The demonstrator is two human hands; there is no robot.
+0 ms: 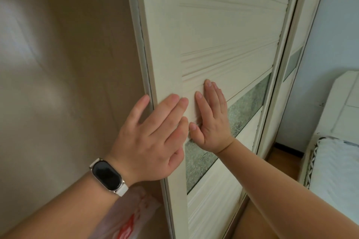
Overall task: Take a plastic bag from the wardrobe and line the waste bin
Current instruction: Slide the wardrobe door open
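Note:
A cream sliding wardrobe door (pixel 223 31) with ribbed panels and a frosted glass band fills the middle of the head view. My left hand (pixel 153 137), with a white-strapped watch on its wrist, lies flat on the door's left edge, fingers spread. My right hand (pixel 211 120) presses flat on the panel just beside it, fingers pointing up. Neither hand holds anything. Left of the door the wardrobe interior (pixel 64 64) shows as a brown surface. A translucent plastic bag (pixel 130 219) with red print lies low in the opening, under my left forearm. No waste bin is visible.
A second cream door frame (pixel 279 75) stands right of the first. A white bed (pixel 338 165) with a pale headboard sits at the far right, beside a light blue wall. A strip of wooden floor (pixel 281 159) runs between wardrobe and bed.

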